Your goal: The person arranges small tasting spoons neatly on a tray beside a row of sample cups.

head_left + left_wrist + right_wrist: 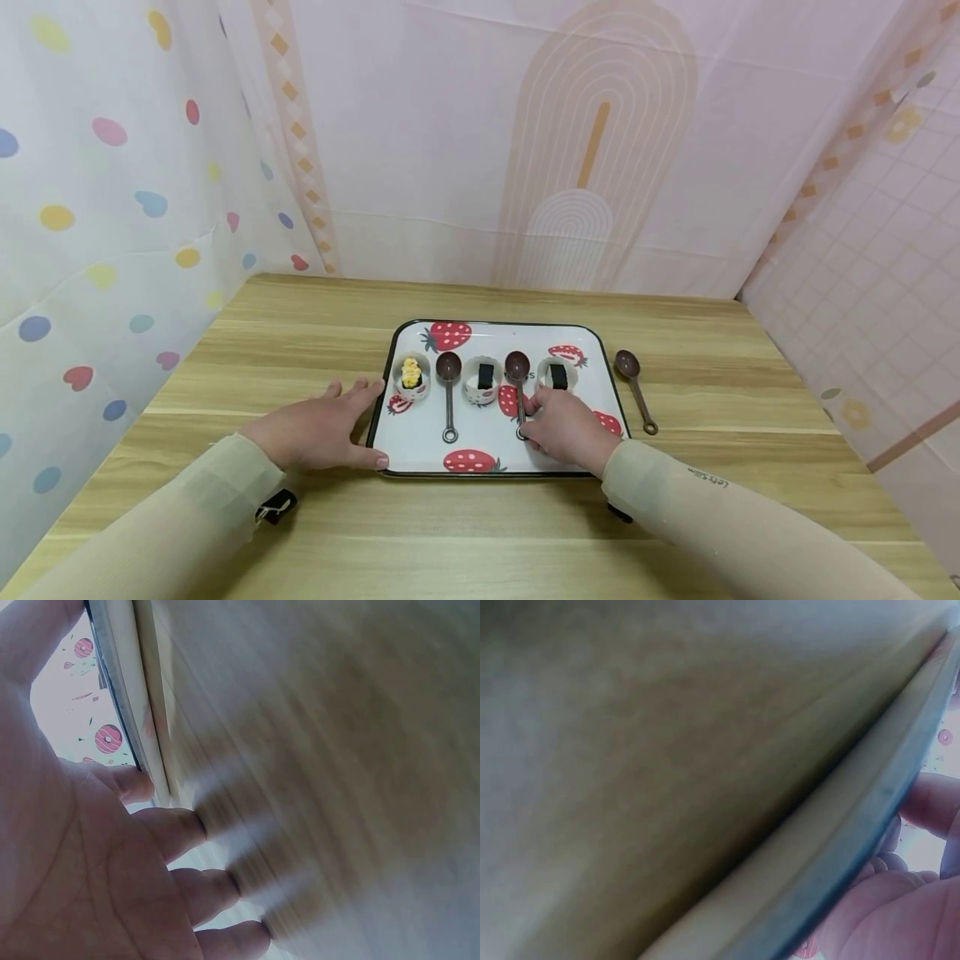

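A white strawberry-print tray (420, 454) with a dark rim lies on the wooden table. My left hand (322, 425) spreads its fingers at the tray's left edge, thumb on the front left corner; the left wrist view shows the palm (97, 855) beside the rim. My right hand (566, 425) pinches the handle of a brown spoon (517, 367), which lies between the middle cup (482, 392) and the right cup (562, 375). Another brown spoon (448, 371) lies between the middle cup and the left cup (420, 390). The right wrist view shows part of the hand (900, 915) past the rim.
A third brown spoon (628, 365) lies on the table (697, 467) just right of the tray. Yellow food (411, 372) fills the left cup; dark-wrapped pieces sit in the other two. Patterned curtains (420, 167) stand behind and at both sides.
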Demonstrator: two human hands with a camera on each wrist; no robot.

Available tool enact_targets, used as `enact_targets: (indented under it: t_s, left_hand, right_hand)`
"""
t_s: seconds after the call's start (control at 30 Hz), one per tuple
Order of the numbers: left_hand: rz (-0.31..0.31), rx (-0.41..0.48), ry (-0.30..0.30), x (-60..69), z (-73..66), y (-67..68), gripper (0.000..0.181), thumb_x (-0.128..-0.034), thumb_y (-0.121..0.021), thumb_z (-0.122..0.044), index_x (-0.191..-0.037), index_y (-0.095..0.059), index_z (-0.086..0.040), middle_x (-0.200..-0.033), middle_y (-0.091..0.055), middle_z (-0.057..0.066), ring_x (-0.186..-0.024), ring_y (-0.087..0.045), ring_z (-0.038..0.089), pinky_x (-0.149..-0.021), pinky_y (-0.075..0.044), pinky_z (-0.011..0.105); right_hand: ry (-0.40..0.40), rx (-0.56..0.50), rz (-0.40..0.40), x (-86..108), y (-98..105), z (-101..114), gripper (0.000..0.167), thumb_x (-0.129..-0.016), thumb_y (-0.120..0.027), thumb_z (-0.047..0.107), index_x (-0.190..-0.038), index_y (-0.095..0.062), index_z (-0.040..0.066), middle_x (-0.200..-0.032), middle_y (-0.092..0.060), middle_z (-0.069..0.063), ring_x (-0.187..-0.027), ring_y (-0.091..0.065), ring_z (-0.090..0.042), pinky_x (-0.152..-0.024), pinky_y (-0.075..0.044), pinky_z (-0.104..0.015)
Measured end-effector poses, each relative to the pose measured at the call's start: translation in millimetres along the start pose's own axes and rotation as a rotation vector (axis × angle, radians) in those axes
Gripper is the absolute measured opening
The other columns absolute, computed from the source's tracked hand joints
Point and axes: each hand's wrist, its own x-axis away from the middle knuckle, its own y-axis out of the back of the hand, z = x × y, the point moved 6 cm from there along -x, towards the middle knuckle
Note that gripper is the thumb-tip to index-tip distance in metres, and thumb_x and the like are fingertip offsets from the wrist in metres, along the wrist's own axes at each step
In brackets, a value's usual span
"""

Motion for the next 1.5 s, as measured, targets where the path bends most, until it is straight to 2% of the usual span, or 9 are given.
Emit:
enact_targets:
  t_s: [0.1,0.17,0.23,0.4,0.57,0.8,0.97,1.1,1.5]
  left_hand:
    - [0.002,0.001,0.001,0.0,0.1,-0.9,0.126,-0.077,-0.072,-0.083,-0.169,-0.022,-0.013,-0.172,-0.024,0.027,-0.153,-0.02,0.063,-0.112,-0.036,0.076]
    - [0.005,0.0,0.002,-0.1,0.2,-1.0,0.126,-0.0771,-0.072,-0.083,-0.169,-0.021,-0.013,-0.172,-0.024,0.026,-0.153,-0.02,0.063,-0.112,-0.036,0.076]
    - [0.005,-0.001,0.001,-0.1,0.2,-0.7,0.126,-0.0771,-0.072,-0.083,-0.169,-0.021,-0.013,-0.172,-0.024,0.026,-0.153,-0.02,0.063,-0.113,-0.036,0.076]
    - [0.003,0.004,-0.002,-0.3,0.5,-0.9,0.127,-0.0772,-0.071,-0.083,-0.169,-0.021,-0.013,-0.172,-0.023,0.026,-0.153,-0.02,0.062,-0.113,-0.036,0.076]
    - [-0.002,0.006,-0.006,-0.3,0.6,-1.0,0.127,-0.0772,-0.072,-0.082,-0.169,-0.021,-0.012,-0.172,-0.024,0.026,-0.153,-0.02,0.063,-0.112,-0.036,0.076]
    - [-0.006,0.011,-0.009,0.2,-0.4,-1.2,0.127,-0.0774,-0.072,-0.082,-0.169,-0.021,-0.012,-0.172,-0.024,0.026,-0.153,-0.02,0.063,-0.113,-0.036,0.075]
    - [-0.003,0.01,-0.005,0.4,-0.4,-1.2,0.126,-0.0772,-0.072,-0.083,-0.169,-0.021,-0.012,-0.172,-0.025,0.026,-0.153,-0.021,0.062,-0.113,-0.037,0.075]
    - [0.004,0.01,0.003,-0.2,0.1,-1.4,0.126,-0.0769,-0.072,-0.083,-0.169,-0.022,-0.013,-0.172,-0.025,0.025,-0.154,-0.021,0.061,-0.113,-0.037,0.075]
    - [0.003,0.007,-0.001,0.2,0.0,-0.1,0.127,-0.0768,-0.072,-0.083,-0.169,-0.022,-0.012,-0.172,-0.024,0.026,-0.153,-0.021,0.063,-0.113,-0.036,0.075]
  right_hand:
    - [-0.001,-0.008,-0.001,2.1,0,0,0.015,-0.097,-0.074,0.017,-0.109,-0.071,0.008,-0.094,-0.078,-0.01,-0.053,-0.05,-0.013,-0.05,-0.039,-0.024]
    - [0.004,-0.018,-0.008,4.5,2,-1,0.017,-0.097,-0.074,0.018,-0.111,-0.072,0.009,-0.121,-0.076,-0.013,-0.053,-0.051,-0.013,-0.05,-0.041,-0.024]
    - [0.018,-0.021,-0.018,7.8,4,-1,0.018,-0.097,-0.075,0.019,-0.113,-0.073,0.009,-0.132,-0.071,-0.013,-0.054,-0.051,-0.013,-0.051,-0.042,-0.024]
    - [0.068,0.008,-0.055,15.4,15,-1,0.021,-0.099,-0.074,0.021,-0.117,-0.073,0.011,-0.093,-0.074,-0.003,-0.065,-0.06,-0.013,-0.057,-0.047,-0.027]
    - [0.122,0.046,-0.127,24.1,32,-1,0.017,-0.101,-0.071,0.023,-0.115,-0.075,0.014,-0.089,-0.071,0.0,-0.075,-0.061,-0.015,-0.063,-0.049,-0.029]
    - [0.218,0.059,-0.276,35.0,60,-8,0.015,-0.105,-0.066,0.025,-0.109,-0.076,0.015,-0.077,-0.066,0.0,-0.064,-0.055,-0.015,-0.058,-0.046,-0.03]
    - [0.334,0.177,-0.425,40.0,73,-16,0.026,-0.105,-0.065,0.027,-0.119,-0.076,0.008,-0.107,-0.077,-0.008,-0.094,-0.07,-0.025,-0.083,-0.06,-0.044]
    - [0.342,0.247,-0.458,37.4,77,-24,0.04,-0.105,-0.065,0.032,-0.131,-0.071,0.003,-0.135,-0.069,-0.016,-0.131,-0.06,-0.037,-0.112,-0.048,-0.056]
    - [0.381,0.337,-0.405,27.8,79,-40,0.057,-0.107,-0.059,0.04,-0.148,-0.057,0.001,-0.164,-0.042,-0.026,-0.154,-0.034,-0.049,-0.126,-0.027,-0.063]
